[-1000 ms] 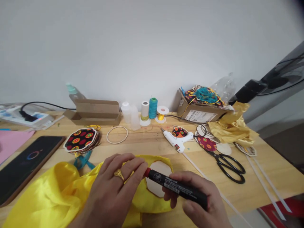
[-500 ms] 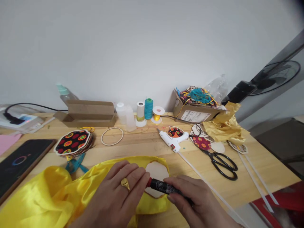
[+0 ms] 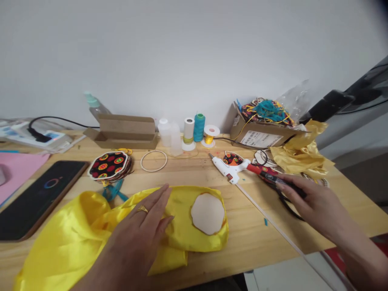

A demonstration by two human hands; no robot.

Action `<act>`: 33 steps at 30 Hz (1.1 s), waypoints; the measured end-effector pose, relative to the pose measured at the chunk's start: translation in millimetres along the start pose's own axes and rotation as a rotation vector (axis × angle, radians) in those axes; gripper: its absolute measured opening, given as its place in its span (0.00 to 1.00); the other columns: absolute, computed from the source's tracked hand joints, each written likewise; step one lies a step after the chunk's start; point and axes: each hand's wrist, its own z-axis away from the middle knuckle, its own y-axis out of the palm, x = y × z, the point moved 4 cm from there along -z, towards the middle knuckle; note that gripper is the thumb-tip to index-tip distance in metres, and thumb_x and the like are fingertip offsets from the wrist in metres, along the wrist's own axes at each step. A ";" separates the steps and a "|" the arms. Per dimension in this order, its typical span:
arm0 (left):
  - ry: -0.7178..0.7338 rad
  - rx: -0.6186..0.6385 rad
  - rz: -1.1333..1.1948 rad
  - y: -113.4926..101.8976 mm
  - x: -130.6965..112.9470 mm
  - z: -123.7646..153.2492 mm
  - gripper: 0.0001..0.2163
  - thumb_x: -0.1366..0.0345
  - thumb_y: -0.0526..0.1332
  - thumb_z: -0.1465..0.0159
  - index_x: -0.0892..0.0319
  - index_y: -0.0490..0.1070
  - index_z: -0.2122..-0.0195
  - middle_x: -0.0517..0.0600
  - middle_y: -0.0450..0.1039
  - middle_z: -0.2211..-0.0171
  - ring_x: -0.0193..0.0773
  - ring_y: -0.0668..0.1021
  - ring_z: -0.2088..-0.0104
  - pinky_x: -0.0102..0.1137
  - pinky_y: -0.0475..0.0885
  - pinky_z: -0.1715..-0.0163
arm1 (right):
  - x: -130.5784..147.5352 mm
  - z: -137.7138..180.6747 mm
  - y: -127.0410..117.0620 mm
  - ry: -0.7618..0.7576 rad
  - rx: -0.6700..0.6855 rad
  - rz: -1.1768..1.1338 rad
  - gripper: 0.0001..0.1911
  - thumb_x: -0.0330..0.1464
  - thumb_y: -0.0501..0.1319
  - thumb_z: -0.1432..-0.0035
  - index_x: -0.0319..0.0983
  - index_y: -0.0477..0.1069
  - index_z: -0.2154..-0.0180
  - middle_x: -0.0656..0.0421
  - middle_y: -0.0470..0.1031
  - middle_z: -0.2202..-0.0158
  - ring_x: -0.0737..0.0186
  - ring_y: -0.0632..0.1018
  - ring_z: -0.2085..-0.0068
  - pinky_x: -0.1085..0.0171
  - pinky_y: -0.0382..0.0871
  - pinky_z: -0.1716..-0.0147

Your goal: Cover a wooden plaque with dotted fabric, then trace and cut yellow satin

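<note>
My left hand (image 3: 142,226), a gold ring on one finger, lies flat and open on the yellow satin cloth (image 3: 79,238). A pale scalloped card shape (image 3: 207,213) rests on the cloth just right of the fingertips. My right hand (image 3: 306,200) reaches out to the right, its fingers closed round a black marker with a red cap (image 3: 264,173). The marker lies low over the patterned cut-outs, with the black scissors (image 3: 289,202) under the hand and the white glue gun (image 3: 228,169) close by.
A dark tablet (image 3: 36,198) lies at left by pink paper. A stack of patterned shapes (image 3: 109,166), a wooden ring (image 3: 153,161), thread spools (image 3: 199,127), an open flat carton (image 3: 123,131) and a box of scraps (image 3: 260,133) line the back. Gold fabric (image 3: 301,155) is heaped at right.
My right hand has carried the marker from the card shape away to the right, over the scissors. My left hand has flattened on the cloth, and the card shape is now uncovered.
</note>
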 end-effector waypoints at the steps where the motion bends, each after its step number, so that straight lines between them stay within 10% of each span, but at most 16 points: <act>1: 0.013 0.003 -0.013 0.1 0.6 3.0 0.18 0.66 0.48 0.32 0.68 0.61 0.43 0.63 0.75 0.51 0.45 0.78 0.52 0.36 0.77 0.57 | -6.7 4.8 0.7 0.006 0.030 0.021 0.21 0.45 0.53 0.40 0.38 0.76 0.60 0.50 0.80 0.64 0.50 0.80 0.68 0.58 0.70 0.71; 11: 0.150 0.022 0.020 17.4 -10.6 21.9 0.13 0.68 0.50 0.33 0.63 0.69 0.52 0.55 0.76 0.51 0.44 0.73 0.45 0.38 0.74 0.51 | -25.7 16.8 28.1 -0.087 0.109 0.386 0.17 0.35 0.51 0.39 0.33 0.73 0.56 0.45 0.77 0.61 0.44 0.74 0.59 0.50 0.69 0.61; 17: 0.138 0.065 0.131 -0.5 -22.4 14.0 0.11 0.70 0.52 0.34 0.62 0.72 0.56 0.56 0.77 0.52 0.46 0.75 0.47 0.40 0.75 0.53 | 49.0 25.7 18.1 -0.186 -0.025 0.070 0.12 0.34 0.52 0.37 0.37 0.71 0.57 0.49 0.76 0.60 0.52 0.75 0.59 0.55 0.71 0.60; 23: -0.114 0.079 0.254 5.1 -22.3 -10.5 0.12 0.70 0.51 0.34 0.61 0.73 0.57 0.56 0.77 0.54 0.42 0.80 0.56 0.37 0.78 0.59 | 125.6 40.6 57.5 -0.133 0.333 -0.292 0.09 0.30 0.59 0.41 0.39 0.70 0.57 0.54 0.74 0.59 0.58 0.75 0.58 0.59 0.73 0.59; 33: -0.202 0.275 0.131 47.3 -10.9 -13.0 0.19 0.73 0.47 0.35 0.67 0.64 0.44 0.61 0.68 0.43 0.46 0.67 0.40 0.44 0.66 0.43 | 136.8 37.8 74.8 -0.233 0.311 -0.107 0.28 0.33 0.69 0.52 0.33 0.67 0.49 0.48 0.72 0.52 0.44 0.68 0.49 0.45 0.67 0.48</act>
